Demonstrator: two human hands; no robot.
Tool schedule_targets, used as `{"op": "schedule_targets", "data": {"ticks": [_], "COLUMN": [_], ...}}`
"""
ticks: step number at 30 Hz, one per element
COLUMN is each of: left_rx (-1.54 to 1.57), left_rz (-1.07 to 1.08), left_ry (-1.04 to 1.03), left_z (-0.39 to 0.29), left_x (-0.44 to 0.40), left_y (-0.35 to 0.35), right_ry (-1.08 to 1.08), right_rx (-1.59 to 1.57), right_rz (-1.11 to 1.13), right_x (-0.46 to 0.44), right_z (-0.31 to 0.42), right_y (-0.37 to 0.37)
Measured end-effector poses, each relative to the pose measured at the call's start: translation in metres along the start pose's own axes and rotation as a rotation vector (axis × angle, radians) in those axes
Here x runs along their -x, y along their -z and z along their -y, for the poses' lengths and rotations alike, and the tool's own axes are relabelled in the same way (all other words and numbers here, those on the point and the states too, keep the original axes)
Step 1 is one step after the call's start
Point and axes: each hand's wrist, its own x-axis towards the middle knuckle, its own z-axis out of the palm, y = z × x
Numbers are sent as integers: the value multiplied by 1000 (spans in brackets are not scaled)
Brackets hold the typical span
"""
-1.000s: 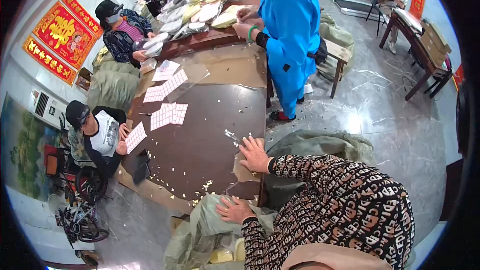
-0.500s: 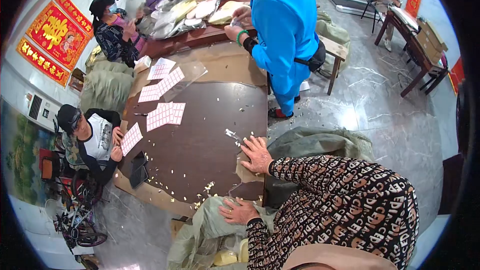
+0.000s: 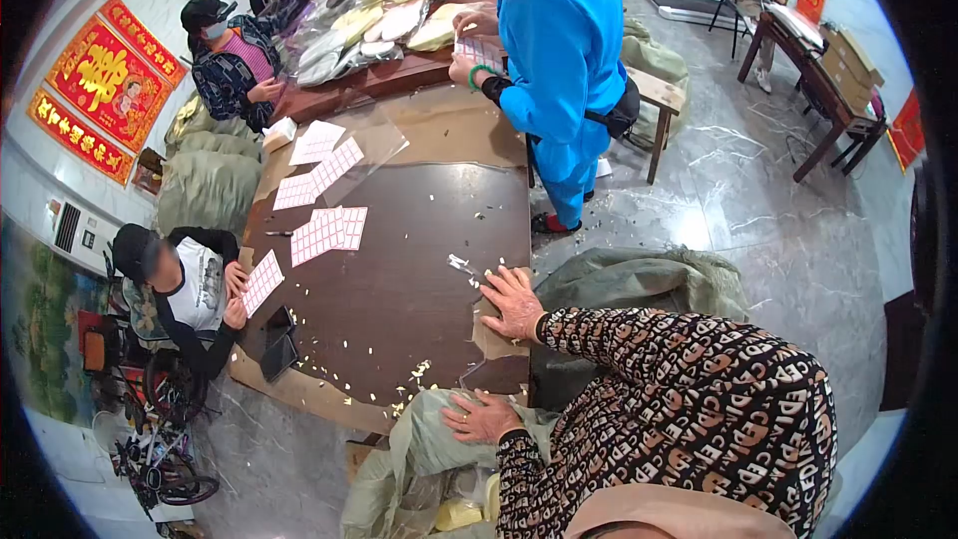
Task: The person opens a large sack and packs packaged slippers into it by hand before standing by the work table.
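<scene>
A masked co-worker's hand (image 3: 265,91) has lowered. The left hand (image 3: 482,417), open and gripping nothing, lies on a crumpled, pale green sack (image 3: 424,444) showing yellow pieces (image 3: 458,514), against the table (image 3: 399,289); the right hand (image 3: 514,304), fingers spread, rests empty on the tabletop.

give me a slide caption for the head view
One hand on the worktable, the other on a pale green sack, with red-gridded sheets beyond
</scene>
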Motion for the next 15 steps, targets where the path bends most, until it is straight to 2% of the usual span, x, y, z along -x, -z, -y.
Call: {"op": "schedule_targets", "data": {"ticks": [15], "left_rx": [6], "left_rz": [-60], "left_ry": [-22], "left_z": [2], "left_x": [1], "left_y": [-7], "right_ry": [-5], "right_rx": [-11], "right_rz": [-4], "right_x": [0], "right_z": [1], "right_y": [2]}}
